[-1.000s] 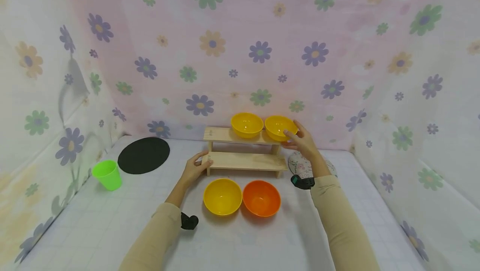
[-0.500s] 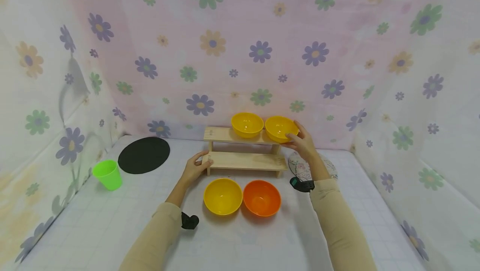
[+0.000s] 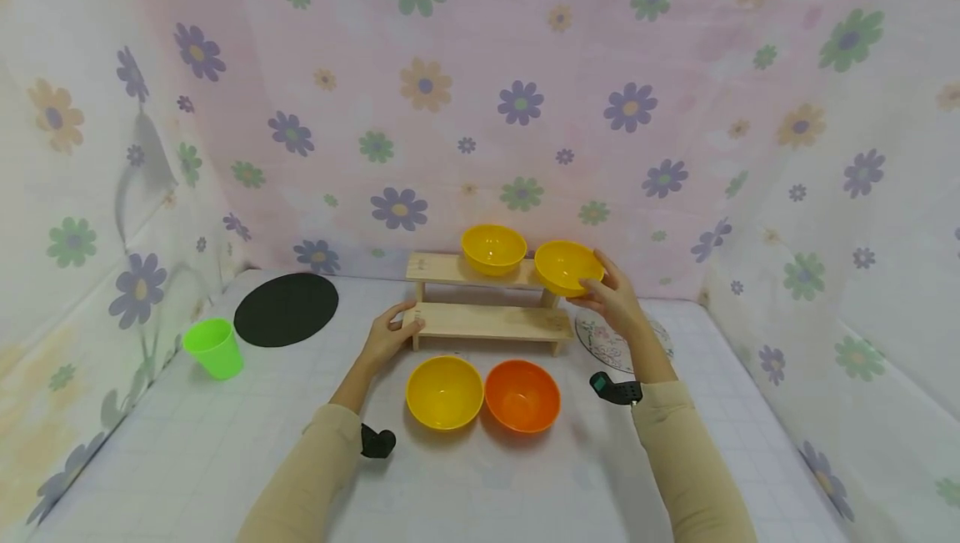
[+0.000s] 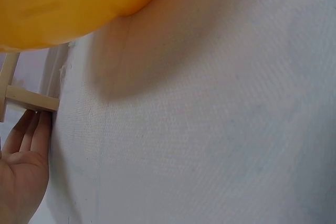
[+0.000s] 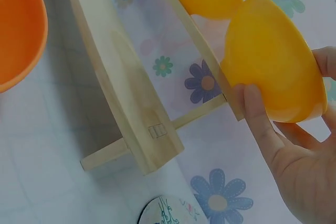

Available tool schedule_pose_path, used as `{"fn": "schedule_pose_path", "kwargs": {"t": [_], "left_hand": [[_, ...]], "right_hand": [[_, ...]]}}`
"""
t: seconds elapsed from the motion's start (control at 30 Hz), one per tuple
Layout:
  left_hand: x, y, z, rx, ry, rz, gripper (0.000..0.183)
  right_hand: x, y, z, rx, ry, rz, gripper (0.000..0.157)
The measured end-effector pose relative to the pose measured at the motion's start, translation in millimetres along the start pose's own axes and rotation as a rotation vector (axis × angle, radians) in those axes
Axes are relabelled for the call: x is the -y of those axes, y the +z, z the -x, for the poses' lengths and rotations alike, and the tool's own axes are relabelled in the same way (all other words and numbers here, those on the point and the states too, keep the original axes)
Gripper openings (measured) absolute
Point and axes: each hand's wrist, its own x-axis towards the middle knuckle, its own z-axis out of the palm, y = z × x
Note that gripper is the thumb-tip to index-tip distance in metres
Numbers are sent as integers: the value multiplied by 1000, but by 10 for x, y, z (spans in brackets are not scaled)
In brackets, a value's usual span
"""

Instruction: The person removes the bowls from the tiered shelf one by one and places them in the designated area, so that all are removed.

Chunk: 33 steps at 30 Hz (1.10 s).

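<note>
My right hand (image 3: 618, 303) grips a yellow bowl (image 3: 564, 266) by its right side, thumb at the rim and fingers beneath. In the right wrist view the bowl (image 5: 273, 59) overlaps the end of the upper board, tilted in that view. A second yellow bowl (image 3: 492, 249) sits beside it on the upper step. My left hand (image 3: 384, 341) holds the left end of the two-step wooden stand (image 3: 487, 322); its fingertips (image 4: 41, 124) touch the wood in the left wrist view. Before the stand are another yellow bowl (image 3: 445, 393) and an orange bowl (image 3: 522, 397).
A green cup (image 3: 214, 349) and a round black mat (image 3: 287, 309) are on the left of the white-covered table (image 3: 480, 493). Partly behind my right arm lies a round patterned mat (image 3: 600, 343). Flowered cloth walls (image 3: 465, 109) enclose the back and sides.
My right hand has drawn the yellow bowl slightly right and towards me, widening its gap from the bowl beside it. The left hand stays on the stand.
</note>
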Motion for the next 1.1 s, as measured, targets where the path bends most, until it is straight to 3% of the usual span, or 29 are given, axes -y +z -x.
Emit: {"fn": "schedule_pose_path", "kwargs": {"t": [0.57,1.1], "left_hand": [[-11,-13,8,8,-4,7,56],[-18,-1,19,10,-14,28,54]], "right_hand": [[-33,26,167,139,-9,76,71],[-140,-13,422,146,7,46,72]]}}
